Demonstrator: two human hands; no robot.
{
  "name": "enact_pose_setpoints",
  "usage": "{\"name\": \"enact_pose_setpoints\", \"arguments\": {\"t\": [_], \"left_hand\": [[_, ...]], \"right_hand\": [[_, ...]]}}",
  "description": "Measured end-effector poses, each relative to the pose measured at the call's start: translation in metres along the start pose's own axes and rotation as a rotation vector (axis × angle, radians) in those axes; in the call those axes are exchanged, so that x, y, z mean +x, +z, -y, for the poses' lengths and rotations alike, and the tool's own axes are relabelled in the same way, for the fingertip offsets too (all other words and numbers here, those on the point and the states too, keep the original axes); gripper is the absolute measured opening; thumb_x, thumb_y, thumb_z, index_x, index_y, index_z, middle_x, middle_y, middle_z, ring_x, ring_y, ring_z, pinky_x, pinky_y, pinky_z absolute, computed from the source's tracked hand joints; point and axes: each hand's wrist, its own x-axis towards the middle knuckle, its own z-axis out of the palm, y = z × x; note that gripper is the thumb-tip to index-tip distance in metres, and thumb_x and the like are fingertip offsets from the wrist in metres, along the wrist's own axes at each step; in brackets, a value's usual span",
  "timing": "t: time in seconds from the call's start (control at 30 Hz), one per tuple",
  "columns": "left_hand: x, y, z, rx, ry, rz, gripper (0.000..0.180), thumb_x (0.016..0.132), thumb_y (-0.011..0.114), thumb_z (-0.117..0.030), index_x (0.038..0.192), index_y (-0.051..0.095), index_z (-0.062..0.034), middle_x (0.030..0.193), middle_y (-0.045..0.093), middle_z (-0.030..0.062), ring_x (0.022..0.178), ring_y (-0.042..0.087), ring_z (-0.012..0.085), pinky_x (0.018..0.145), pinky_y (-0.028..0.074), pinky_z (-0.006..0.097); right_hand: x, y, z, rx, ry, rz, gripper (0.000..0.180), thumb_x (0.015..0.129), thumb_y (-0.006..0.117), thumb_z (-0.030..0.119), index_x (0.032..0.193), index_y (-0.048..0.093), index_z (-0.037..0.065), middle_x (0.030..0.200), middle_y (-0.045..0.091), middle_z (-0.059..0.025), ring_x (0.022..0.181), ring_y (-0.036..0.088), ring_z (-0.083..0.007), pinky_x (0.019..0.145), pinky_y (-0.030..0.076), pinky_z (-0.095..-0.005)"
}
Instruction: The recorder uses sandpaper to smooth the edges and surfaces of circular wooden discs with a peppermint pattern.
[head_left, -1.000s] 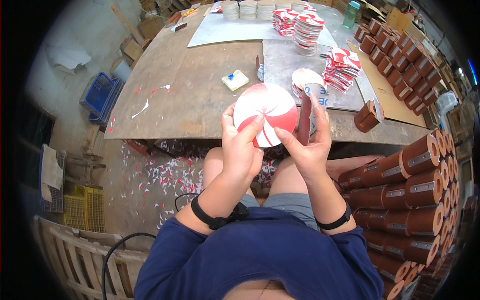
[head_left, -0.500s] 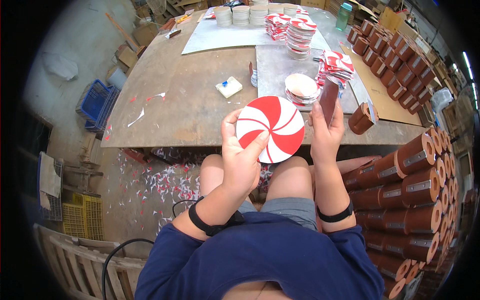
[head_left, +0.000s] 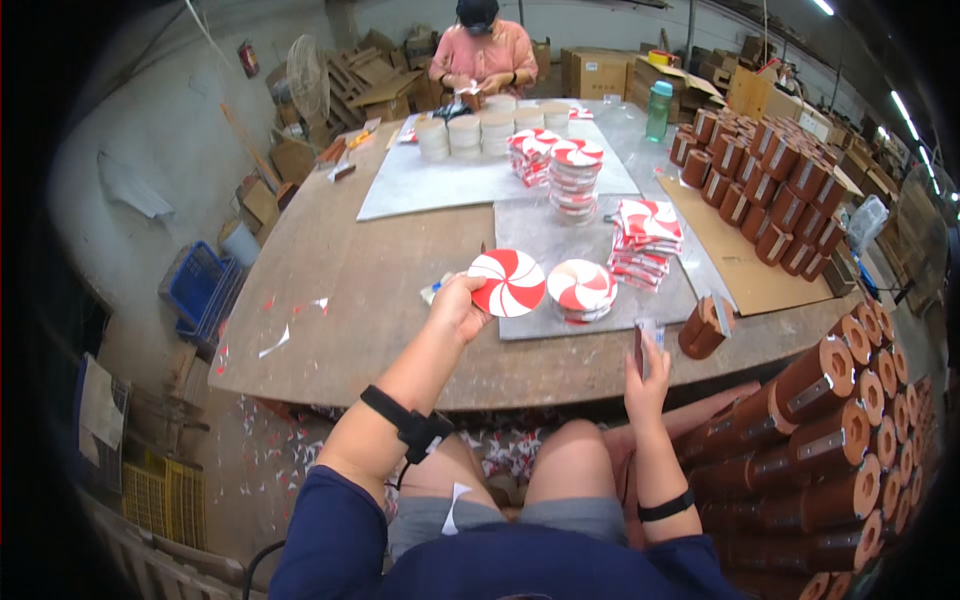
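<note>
My left hand (head_left: 455, 310) is stretched out over the wooden table (head_left: 340, 300) and holds a round red-and-white swirl disc (head_left: 507, 283) by its near edge. The disc hangs just left of a short stack of the same discs (head_left: 582, 289) on a grey sheet (head_left: 560, 250). My right hand (head_left: 645, 380) is at the table's near edge, shut on a small dark flat tool (head_left: 644, 352) held upright.
Taller stacks of swirl discs (head_left: 575, 175), folded red-and-white pieces (head_left: 645, 240) and plain round discs (head_left: 465, 135) stand further back. Brown cylinders (head_left: 770, 190) line the right side and pile beside my right knee (head_left: 840, 440). Another person (head_left: 480, 55) works at the far end. A green bottle (head_left: 656, 110) stands there.
My left hand has carried the swirl disc from my lap out over the table toward the short stack. My right hand let go of the disc and stays near the table edge with the tool.
</note>
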Motion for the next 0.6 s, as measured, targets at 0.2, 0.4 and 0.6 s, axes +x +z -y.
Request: {"name": "enact_pose_setpoints", "arguments": {"t": [0.2,0.4,0.6], "left_hand": [[0.088,0.058,-0.027,0.577,0.218,-0.063,0.024,0.077,0.055,-0.002,0.101,0.054,-0.0049,0.087,0.061,0.0051,0.074,0.059,0.0147,0.069,0.047,0.033],[0.175,0.09,-0.027,0.41,0.227,0.051,0.019,0.077,0.058,0.001,0.096,0.053,-0.0009,0.086,0.061,0.0081,0.074,0.06,0.0161,0.064,0.052,0.029],[0.248,0.126,-0.026,0.294,0.296,0.073,0.02,0.075,0.058,0.005,0.094,0.051,0.0031,0.084,0.059,0.0107,0.074,0.061,0.0183,0.059,0.054,0.028]], "right_hand": [[0.006,0.004,-0.048,-0.081,0.024,0.039,0.04,0.074,0.06,0.004,0.113,0.054,0.006,0.095,0.047,-0.0179,0.086,0.051,-0.0348,0.077,0.042,-0.036],[0.006,0.005,-0.049,-0.147,-0.052,0.118,0.035,0.073,0.06,0.005,0.109,0.057,0.003,0.087,0.048,-0.0178,0.076,0.053,-0.0337,0.067,0.044,-0.0362],[0.004,0.005,-0.052,-0.157,-0.057,0.147,0.036,0.071,0.062,0.007,0.107,0.059,0.004,0.086,0.05,-0.0176,0.074,0.053,-0.0326,0.064,0.045,-0.0363]]}}
